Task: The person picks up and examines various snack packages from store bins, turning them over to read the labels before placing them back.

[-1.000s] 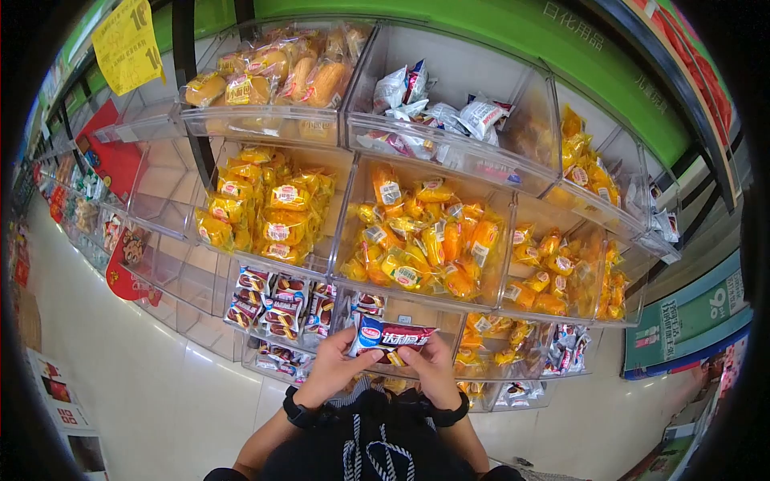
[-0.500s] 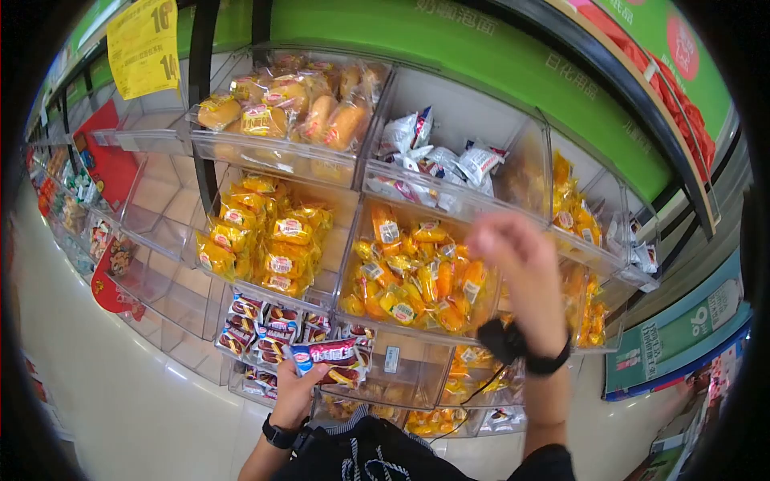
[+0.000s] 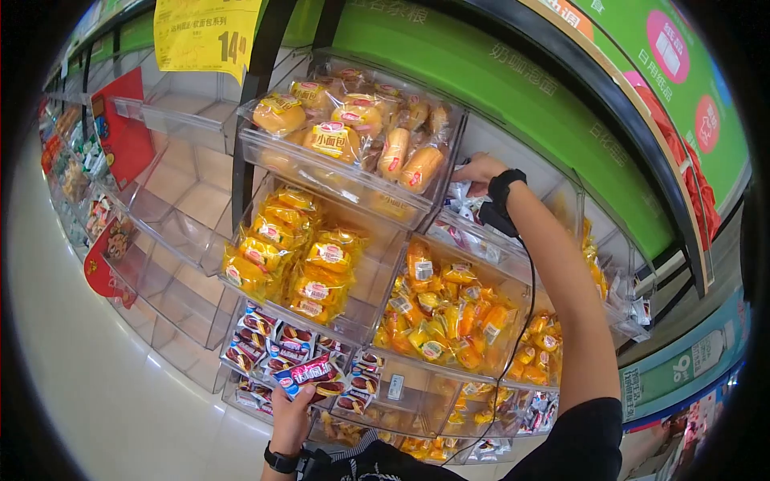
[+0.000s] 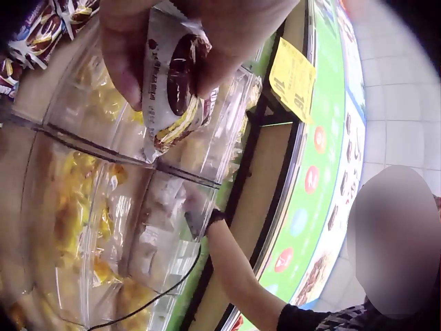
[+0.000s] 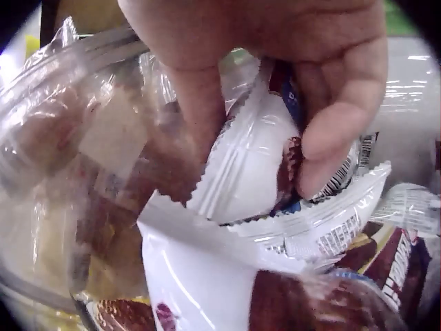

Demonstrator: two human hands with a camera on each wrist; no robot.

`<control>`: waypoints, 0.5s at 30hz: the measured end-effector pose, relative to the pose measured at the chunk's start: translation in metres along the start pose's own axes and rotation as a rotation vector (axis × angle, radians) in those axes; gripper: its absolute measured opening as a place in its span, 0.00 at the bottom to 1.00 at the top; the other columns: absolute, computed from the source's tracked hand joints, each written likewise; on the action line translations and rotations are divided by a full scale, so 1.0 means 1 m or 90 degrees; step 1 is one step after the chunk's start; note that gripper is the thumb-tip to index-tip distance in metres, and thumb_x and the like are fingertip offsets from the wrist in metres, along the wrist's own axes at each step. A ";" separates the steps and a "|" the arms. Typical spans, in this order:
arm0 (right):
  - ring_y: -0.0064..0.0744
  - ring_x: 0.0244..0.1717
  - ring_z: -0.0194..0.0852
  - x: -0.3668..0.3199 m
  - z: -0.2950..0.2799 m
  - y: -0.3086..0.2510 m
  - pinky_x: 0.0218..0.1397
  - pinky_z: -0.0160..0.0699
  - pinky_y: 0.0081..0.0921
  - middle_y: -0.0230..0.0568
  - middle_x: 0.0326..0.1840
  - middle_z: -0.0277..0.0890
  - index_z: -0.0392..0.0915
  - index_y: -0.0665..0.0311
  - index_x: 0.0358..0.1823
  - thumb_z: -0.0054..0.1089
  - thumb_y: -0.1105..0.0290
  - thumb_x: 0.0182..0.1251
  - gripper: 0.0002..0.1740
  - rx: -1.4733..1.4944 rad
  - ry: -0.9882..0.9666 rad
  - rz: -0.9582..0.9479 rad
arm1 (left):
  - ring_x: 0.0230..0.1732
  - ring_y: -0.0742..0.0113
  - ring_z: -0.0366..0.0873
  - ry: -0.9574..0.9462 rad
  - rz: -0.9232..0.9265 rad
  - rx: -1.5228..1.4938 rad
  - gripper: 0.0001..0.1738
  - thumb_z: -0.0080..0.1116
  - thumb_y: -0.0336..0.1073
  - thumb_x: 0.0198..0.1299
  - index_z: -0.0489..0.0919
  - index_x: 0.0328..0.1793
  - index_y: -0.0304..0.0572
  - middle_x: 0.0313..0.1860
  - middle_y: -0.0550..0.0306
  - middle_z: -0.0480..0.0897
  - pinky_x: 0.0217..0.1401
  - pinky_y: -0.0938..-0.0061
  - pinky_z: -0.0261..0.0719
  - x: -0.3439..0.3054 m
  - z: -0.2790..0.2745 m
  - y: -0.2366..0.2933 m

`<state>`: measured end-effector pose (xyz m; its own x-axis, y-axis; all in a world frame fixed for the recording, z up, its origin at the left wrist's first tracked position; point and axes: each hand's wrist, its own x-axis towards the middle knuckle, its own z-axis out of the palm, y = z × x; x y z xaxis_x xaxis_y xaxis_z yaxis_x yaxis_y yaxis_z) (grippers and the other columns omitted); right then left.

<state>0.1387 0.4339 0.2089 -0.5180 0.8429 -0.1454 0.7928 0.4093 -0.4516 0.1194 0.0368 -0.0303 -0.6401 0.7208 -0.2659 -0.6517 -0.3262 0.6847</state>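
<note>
My left hand (image 3: 290, 418) grips one end of a wrapped snack cake (image 3: 309, 375), red and blue with a cake picture, low in front of the bins. The left wrist view shows the cake's white-and-brown wrapper (image 4: 176, 83) between thumb and fingers. Up at the top row, my right hand (image 3: 481, 170) reaches into a clear bin (image 3: 473, 255) of white-backed packets. In the right wrist view its thumb and fingers pinch a white-backed snack packet (image 5: 248, 162) with a brown and blue front. Other packets (image 5: 200, 269) lie right against it.
Bagged bread rolls (image 3: 337, 140) fill the bin left of my right hand. Yellow-wrapped cakes (image 3: 321, 276) and orange-yellow ones (image 3: 449, 313) lie in the row below. A dark cable (image 3: 525, 321) trails from the right wrist. A yellow price sign (image 3: 204, 36) hangs upper left.
My right hand let go of the snack cake, rose to the top row and took hold of a packet there. The left hand kept the cake and moved left and down.
</note>
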 end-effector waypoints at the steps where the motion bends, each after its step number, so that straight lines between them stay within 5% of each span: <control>1: 0.30 0.22 0.74 0.005 -0.003 0.005 0.21 0.74 0.22 0.44 0.24 0.73 0.71 0.76 0.31 0.64 0.57 0.41 0.26 -0.001 -0.002 -0.002 | 0.42 0.67 0.74 0.004 0.014 0.004 0.17 0.53 0.25 0.49 0.68 0.47 0.31 0.41 0.54 0.76 0.50 0.73 0.69 0.001 0.000 0.001; 4: 0.25 0.20 0.68 -0.004 -0.029 0.011 0.17 0.66 0.21 0.40 0.26 0.71 0.70 0.77 0.33 0.66 0.63 0.39 0.25 0.008 0.032 0.006 | 0.44 0.67 0.73 -0.001 0.021 0.024 0.22 0.53 0.26 0.49 0.65 0.52 0.33 0.49 0.51 0.72 0.51 0.72 0.68 0.002 0.006 0.008; 7: 0.24 0.25 0.68 -0.067 -0.047 0.016 0.25 0.67 0.20 0.41 0.30 0.71 0.69 0.73 0.39 0.65 0.67 0.39 0.25 0.067 0.206 -0.129 | 0.48 0.66 0.69 0.053 0.302 0.159 0.29 0.51 0.25 0.50 0.57 0.60 0.43 0.61 0.50 0.56 0.52 0.74 0.68 0.002 0.036 0.021; 8: 0.24 0.27 0.68 -0.098 -0.045 0.019 0.28 0.68 0.20 0.41 0.31 0.71 0.68 0.71 0.41 0.65 0.68 0.39 0.26 0.136 0.242 -0.195 | 0.48 0.66 0.69 0.047 0.302 0.159 0.29 0.51 0.25 0.50 0.57 0.60 0.43 0.61 0.50 0.56 0.52 0.74 0.68 0.002 0.034 0.022; 10: 0.28 0.34 0.70 -0.146 -0.027 0.033 0.38 0.68 0.20 0.42 0.33 0.72 0.70 0.71 0.40 0.63 0.72 0.37 0.24 0.276 0.272 -0.322 | 0.47 0.67 0.70 -0.073 0.092 0.151 0.22 0.48 0.23 0.51 0.64 0.55 0.39 0.56 0.51 0.63 0.49 0.76 0.69 -0.002 0.032 0.022; 14: 0.35 0.44 0.67 -0.227 0.028 0.048 0.46 0.65 0.30 0.33 0.41 0.72 0.72 0.59 0.38 0.60 0.77 0.34 0.22 -0.116 0.520 -0.649 | 0.44 0.71 0.71 -0.277 0.155 0.464 0.09 0.45 0.29 0.57 0.76 0.38 0.34 0.43 0.52 0.75 0.44 0.80 0.69 0.004 0.067 0.036; 15: 0.35 0.44 0.67 -0.236 0.042 0.053 0.46 0.65 0.30 0.33 0.41 0.72 0.72 0.59 0.38 0.60 0.77 0.34 0.22 -0.109 0.516 -0.643 | 0.44 0.72 0.71 -0.323 0.136 0.361 0.11 0.45 0.32 0.58 0.74 0.42 0.33 0.43 0.53 0.75 0.44 0.79 0.69 0.004 0.079 0.034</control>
<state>0.2901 0.2420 0.1824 -0.6135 0.0843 0.7852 0.2319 0.9697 0.0771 0.1266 0.0768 0.0458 -0.3751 0.9133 0.1585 -0.1412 -0.2253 0.9640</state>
